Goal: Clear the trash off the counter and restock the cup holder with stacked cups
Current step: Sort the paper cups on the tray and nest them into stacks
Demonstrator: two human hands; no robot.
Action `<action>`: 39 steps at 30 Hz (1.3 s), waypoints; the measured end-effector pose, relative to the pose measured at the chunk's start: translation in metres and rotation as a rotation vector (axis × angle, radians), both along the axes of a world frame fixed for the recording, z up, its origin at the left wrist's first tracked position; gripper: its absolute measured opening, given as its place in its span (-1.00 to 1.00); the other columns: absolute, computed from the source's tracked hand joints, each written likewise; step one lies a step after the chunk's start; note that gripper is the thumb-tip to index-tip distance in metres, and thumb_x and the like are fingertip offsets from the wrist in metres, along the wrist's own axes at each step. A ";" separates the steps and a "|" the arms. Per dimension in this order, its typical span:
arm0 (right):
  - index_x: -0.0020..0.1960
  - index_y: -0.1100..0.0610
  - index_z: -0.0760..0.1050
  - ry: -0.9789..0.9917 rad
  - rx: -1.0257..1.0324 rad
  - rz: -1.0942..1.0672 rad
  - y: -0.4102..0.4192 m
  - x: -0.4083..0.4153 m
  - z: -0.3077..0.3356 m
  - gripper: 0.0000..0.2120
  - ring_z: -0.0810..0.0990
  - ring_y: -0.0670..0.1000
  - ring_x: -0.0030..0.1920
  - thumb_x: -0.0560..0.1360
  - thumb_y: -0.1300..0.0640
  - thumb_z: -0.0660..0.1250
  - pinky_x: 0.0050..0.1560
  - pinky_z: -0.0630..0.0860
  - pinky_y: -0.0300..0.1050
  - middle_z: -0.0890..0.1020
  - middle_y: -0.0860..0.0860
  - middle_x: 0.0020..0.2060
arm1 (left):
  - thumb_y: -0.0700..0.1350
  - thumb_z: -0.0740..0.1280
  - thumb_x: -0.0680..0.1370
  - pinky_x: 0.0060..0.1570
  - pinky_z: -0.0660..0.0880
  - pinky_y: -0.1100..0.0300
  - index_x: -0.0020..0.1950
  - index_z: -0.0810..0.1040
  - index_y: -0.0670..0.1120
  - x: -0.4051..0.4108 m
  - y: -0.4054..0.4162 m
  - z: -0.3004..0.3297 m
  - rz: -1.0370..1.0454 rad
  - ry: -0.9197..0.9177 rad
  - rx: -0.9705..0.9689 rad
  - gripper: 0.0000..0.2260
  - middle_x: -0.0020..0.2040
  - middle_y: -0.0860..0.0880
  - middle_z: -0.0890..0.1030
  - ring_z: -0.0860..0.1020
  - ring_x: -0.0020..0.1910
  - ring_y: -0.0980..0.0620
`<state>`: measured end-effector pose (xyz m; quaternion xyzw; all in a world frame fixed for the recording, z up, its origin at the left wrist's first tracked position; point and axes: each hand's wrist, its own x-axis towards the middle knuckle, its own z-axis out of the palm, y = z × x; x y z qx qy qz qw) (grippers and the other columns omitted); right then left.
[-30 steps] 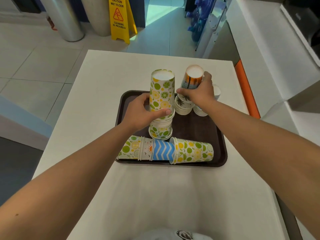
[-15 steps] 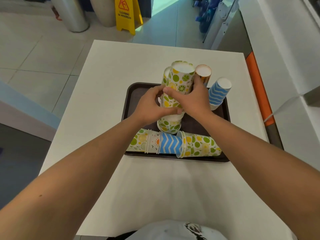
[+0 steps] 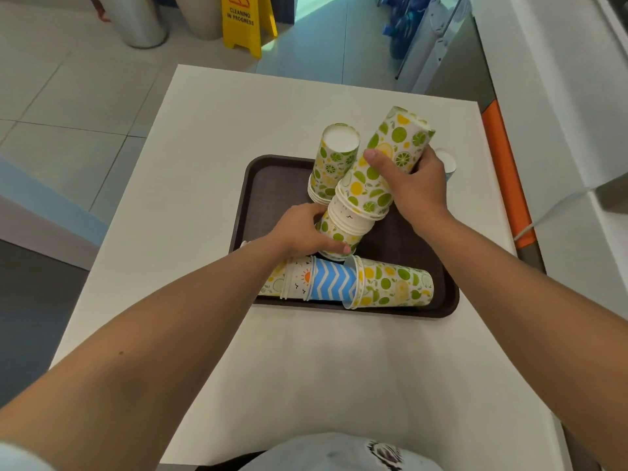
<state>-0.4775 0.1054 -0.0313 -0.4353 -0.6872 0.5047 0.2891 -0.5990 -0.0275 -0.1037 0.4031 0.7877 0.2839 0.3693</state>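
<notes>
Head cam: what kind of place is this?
Likely a cafe or food-court service area, not a home. Cues: a yellow "cleaning in progress" floor sign on a tiled floor, a brown serving tray holding stacks of printed paper cups, and a metal bin beyond the white table.

I count one brown tray (image 3: 272, 185) on one white table (image 3: 210, 137). On the tray I see three groups of paper cups: one upright citrus-print stack (image 3: 334, 161), one tilted stack (image 3: 373, 185) gripped by my two hands, the left hand (image 3: 302, 229) low and the right hand (image 3: 416, 185) high, and one row lying on its side (image 3: 356, 283). One more cup (image 3: 447, 161) peeks out behind my right hand. On the floor stands one yellow cleaning sign (image 3: 246, 23).
</notes>
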 end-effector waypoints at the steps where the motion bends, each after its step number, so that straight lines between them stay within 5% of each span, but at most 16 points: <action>1: 0.25 0.11 0.49 0.012 0.000 -0.007 0.000 0.001 0.003 -0.37 0.64 -0.15 0.06 0.29 -0.15 0.55 0.07 0.61 -0.14 0.65 -0.08 0.09 | 0.08 0.64 0.27 0.13 0.49 0.21 0.32 0.55 -0.03 0.001 -0.002 0.000 0.005 0.001 0.012 -0.33 0.19 0.04 0.64 0.59 0.15 0.08; 6: 0.21 0.13 0.53 0.132 0.005 -0.056 0.006 0.002 0.028 -0.42 0.67 -0.14 0.03 0.31 -0.13 0.55 0.06 0.63 -0.11 0.67 -0.07 0.06 | 0.05 0.63 0.30 0.08 0.45 0.30 0.32 0.57 -0.01 -0.003 -0.010 0.009 0.022 -0.015 0.087 -0.38 0.11 0.13 0.62 0.55 0.08 0.19; 10: 0.12 0.09 0.55 0.262 -0.004 -0.068 0.014 -0.009 0.069 -0.38 0.69 -0.12 0.00 0.19 -0.22 0.52 0.02 0.63 -0.15 0.69 -0.06 0.02 | 0.09 0.61 0.32 -0.11 0.37 0.56 0.27 0.60 0.05 -0.010 -0.016 0.020 0.034 -0.016 0.132 -0.46 0.09 0.18 0.64 0.54 -0.02 0.33; 14: 0.14 0.16 0.55 0.391 0.007 -0.046 0.028 -0.028 0.108 -0.43 0.69 -0.09 0.00 0.27 -0.14 0.54 0.01 0.64 -0.10 0.70 0.00 0.03 | 0.13 0.59 0.33 0.11 0.47 0.34 0.24 0.62 0.06 -0.017 -0.027 0.027 0.098 -0.026 0.202 -0.49 0.11 0.17 0.65 0.57 0.06 0.29; 19: 0.15 0.21 0.54 0.400 0.056 -0.059 0.044 -0.055 0.123 -0.54 0.69 -0.13 -0.04 0.38 -0.04 0.53 -0.08 0.60 -0.24 0.70 0.01 0.01 | 0.10 0.60 0.33 -0.04 0.40 0.51 0.22 0.62 0.12 -0.025 -0.047 0.028 0.170 -0.040 0.251 -0.52 0.05 0.21 0.67 0.57 0.02 0.40; 27: 0.28 0.10 0.46 0.082 -0.034 -0.018 0.056 -0.086 0.091 -0.04 0.63 -0.05 0.11 0.00 -0.32 0.57 0.11 0.60 -0.07 0.63 -0.05 0.15 | 0.06 0.60 0.34 -0.01 0.54 0.39 0.17 0.67 0.05 -0.048 -0.079 0.034 0.342 -0.113 0.350 -0.58 -0.02 0.17 0.72 0.65 -0.03 0.30; 29: 0.30 0.10 0.44 -0.034 -0.043 0.048 0.049 -0.091 0.072 0.03 0.61 -0.01 0.14 -0.07 -0.33 0.57 0.15 0.58 -0.01 0.61 -0.03 0.18 | 0.14 0.60 0.31 0.15 0.58 0.16 0.15 0.67 0.09 -0.056 -0.084 0.033 0.395 -0.128 0.357 -0.56 0.01 0.17 0.72 0.65 0.05 0.21; 31: 0.31 0.11 0.40 -0.138 -0.023 0.098 0.033 -0.094 0.058 -0.02 0.60 0.01 0.16 0.00 -0.28 0.60 0.15 0.57 0.01 0.59 -0.02 0.20 | 0.25 0.57 0.27 0.23 0.55 -0.02 0.14 0.67 0.12 -0.062 -0.087 0.033 0.421 -0.118 0.366 -0.51 0.04 0.17 0.72 0.64 0.14 0.12; 35: 0.32 0.13 0.26 -0.242 0.026 0.118 0.006 -0.095 0.031 -0.18 0.52 0.05 0.21 0.24 -0.05 0.62 0.15 0.49 -0.06 0.51 0.04 0.26 | 0.24 0.57 0.26 0.25 0.54 -0.06 0.11 0.68 0.14 -0.066 -0.088 0.036 0.435 -0.135 0.391 -0.54 0.03 0.18 0.72 0.63 0.15 0.11; 39: 0.41 0.15 0.20 -0.284 -0.009 0.069 -0.008 -0.089 0.010 -0.06 0.45 0.09 0.31 0.21 -0.06 0.64 0.22 0.45 -0.06 0.45 0.07 0.32 | 0.15 0.60 0.30 0.22 0.57 -0.02 0.14 0.68 0.10 -0.062 -0.088 0.040 0.421 -0.170 0.370 -0.56 0.02 0.16 0.72 0.64 0.12 0.14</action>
